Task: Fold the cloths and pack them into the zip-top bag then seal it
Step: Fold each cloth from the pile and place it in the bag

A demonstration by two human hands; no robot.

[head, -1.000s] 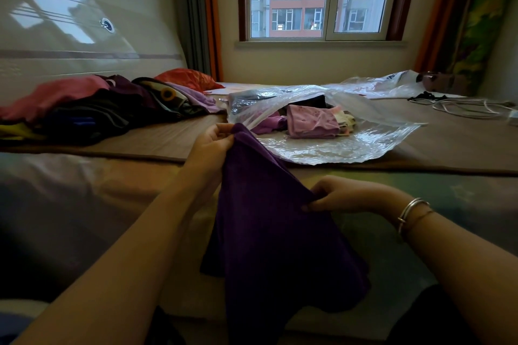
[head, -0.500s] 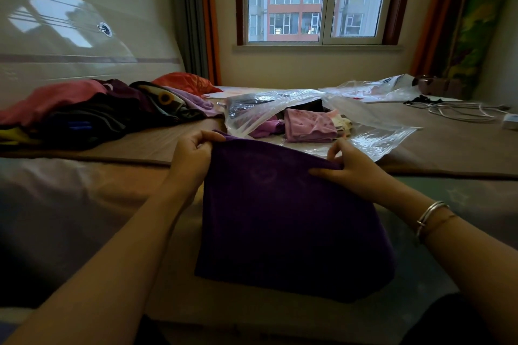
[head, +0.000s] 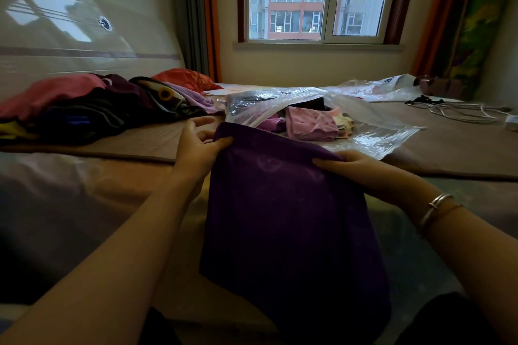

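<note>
Head view: left hand and right hand pinch the dark purple square cloth's top corners before the clear zip-top bag; uneven tension could skew the fold

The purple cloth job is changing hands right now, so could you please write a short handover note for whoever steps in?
Left hand: pinches the top left corner of the purple cloth.
Right hand: grips the cloth's top right edge.
The cloth hangs from both hands in front of the person, not yet folded small.
Zip-top bag: lies open on the bed behind the cloth, with a pink folded cloth and a few others already inside.
Pile of unfolded cloths: on the bed to the left.
Left to do: finish folding the purple cloth, pack it, work through the pile, seal the bag.
</note>
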